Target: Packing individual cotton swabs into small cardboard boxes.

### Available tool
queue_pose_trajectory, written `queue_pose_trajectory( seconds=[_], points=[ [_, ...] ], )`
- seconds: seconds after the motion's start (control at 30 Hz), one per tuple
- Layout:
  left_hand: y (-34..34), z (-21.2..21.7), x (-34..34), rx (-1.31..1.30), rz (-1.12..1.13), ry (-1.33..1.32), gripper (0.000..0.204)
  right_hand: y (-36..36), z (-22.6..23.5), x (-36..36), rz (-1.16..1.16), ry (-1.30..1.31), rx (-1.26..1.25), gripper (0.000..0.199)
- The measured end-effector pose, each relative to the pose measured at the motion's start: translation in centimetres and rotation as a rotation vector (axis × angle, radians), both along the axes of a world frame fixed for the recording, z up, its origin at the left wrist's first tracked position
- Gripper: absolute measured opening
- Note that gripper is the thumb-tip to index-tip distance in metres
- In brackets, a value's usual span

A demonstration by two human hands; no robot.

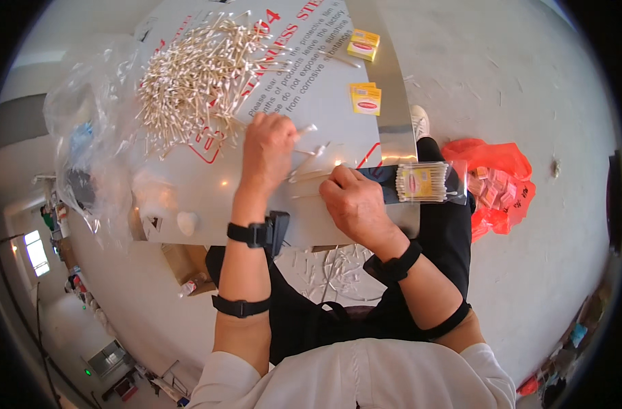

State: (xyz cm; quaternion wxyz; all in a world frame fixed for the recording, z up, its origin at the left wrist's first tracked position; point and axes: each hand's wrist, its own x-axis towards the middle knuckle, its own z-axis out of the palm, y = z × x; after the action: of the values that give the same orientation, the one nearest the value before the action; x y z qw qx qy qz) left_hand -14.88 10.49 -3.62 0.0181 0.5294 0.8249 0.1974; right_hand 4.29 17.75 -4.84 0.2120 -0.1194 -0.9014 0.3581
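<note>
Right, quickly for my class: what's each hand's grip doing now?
Left hand: closed, pinching at least one cotton swab.
Right hand: curled; whether it's closed on anything cannot be told.

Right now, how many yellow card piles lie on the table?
2: the far pile and the near pile, both at the right of the table. No others show.
</note>
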Motion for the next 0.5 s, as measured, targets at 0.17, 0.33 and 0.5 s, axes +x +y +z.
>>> queue_pose_trajectory(
  seconds=[0.17, 0.33, 0.5],
  points=[
    [-1.9, 1.1, 3.0, 0.095, -0.006, -0.133, 0.013, 0.2, -0.4, 0.4, 0.002, -0.025, -0.001, 0.011],
    [-7.4, -0.2, -3.8, 0.273, 0.677, -0.203, 0.024, -0.1, 0.3, 0.0, 0.007, -0.009, -0.009, 0.012],
    [-5.1, 0.6, -5.4, 0.003, 0.866, -0.122, 0.043, -0.1, 0.1, 0.0, 0.003, -0.012, -0.027, 0.011]
  ],
)
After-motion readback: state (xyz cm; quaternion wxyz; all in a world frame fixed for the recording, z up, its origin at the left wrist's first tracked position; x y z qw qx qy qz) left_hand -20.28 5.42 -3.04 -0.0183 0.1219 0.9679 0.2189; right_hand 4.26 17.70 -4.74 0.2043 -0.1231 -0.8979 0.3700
